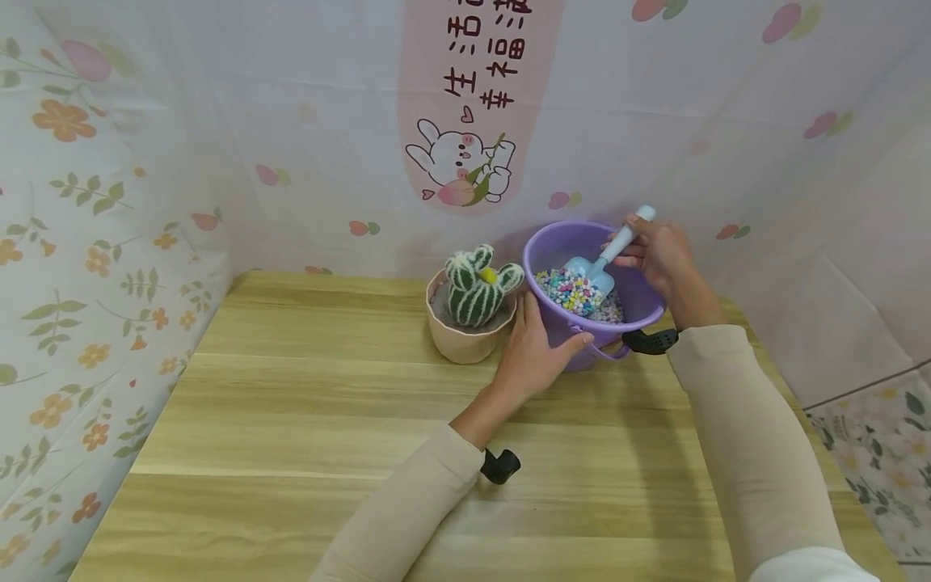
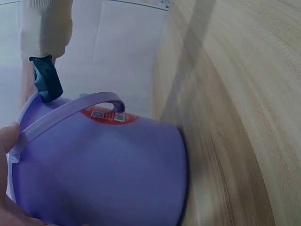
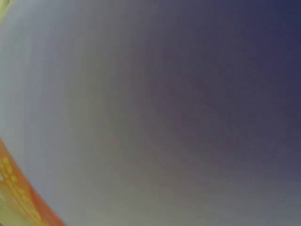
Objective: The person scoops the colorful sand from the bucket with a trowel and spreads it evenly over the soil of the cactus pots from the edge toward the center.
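Left hand [image 1: 529, 349] holds a red-labelled bucket [image 2: 103, 169] below wall lettering [image 1: 506, 50] 幸福.

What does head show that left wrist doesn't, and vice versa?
Head only: the green knitted cactus in its pale pot, the light-blue scoop, the multicoloured pellets inside the bucket, and the right hand gripping the scoop's handle.

Left wrist only: the red label with two code squares on the bucket's outer wall.

Both: the purple bucket and its carrying handle, the left hand against it, the wooden table, and the beige right sleeve.
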`<state>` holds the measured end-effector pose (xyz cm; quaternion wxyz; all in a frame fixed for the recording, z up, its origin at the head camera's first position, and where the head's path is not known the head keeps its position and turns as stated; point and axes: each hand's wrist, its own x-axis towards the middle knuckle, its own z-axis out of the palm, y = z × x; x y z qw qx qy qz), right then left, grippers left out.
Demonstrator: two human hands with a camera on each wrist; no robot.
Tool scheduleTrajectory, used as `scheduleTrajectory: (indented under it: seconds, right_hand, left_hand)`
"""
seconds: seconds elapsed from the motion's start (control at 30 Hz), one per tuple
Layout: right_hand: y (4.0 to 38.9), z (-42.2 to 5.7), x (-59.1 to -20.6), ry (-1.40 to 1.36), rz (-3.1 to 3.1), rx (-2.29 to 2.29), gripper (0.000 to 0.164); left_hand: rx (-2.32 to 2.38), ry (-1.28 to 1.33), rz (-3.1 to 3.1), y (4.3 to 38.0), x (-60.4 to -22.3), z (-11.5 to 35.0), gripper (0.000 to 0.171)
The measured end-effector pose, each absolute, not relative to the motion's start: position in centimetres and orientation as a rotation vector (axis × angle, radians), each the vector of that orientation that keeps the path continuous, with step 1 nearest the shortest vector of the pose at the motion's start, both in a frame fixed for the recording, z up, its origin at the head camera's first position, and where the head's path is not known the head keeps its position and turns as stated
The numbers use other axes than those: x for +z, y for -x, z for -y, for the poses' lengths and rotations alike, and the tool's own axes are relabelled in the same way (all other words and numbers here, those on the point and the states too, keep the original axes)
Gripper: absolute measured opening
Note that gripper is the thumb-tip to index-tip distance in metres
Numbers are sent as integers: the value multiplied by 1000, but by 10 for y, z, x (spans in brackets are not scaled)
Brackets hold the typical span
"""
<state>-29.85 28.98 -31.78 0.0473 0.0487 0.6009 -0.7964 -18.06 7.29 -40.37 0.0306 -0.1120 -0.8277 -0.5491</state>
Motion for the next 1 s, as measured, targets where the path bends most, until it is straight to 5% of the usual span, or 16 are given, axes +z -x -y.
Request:
scheduleTrajectory:
  seconds: [1.0]
  right_hand:
    - [276, -307, -307, -366, -1654, -2640, 31]
  left_hand:
    - [-1637, 497, 2623, 158, -388, -36, 94]
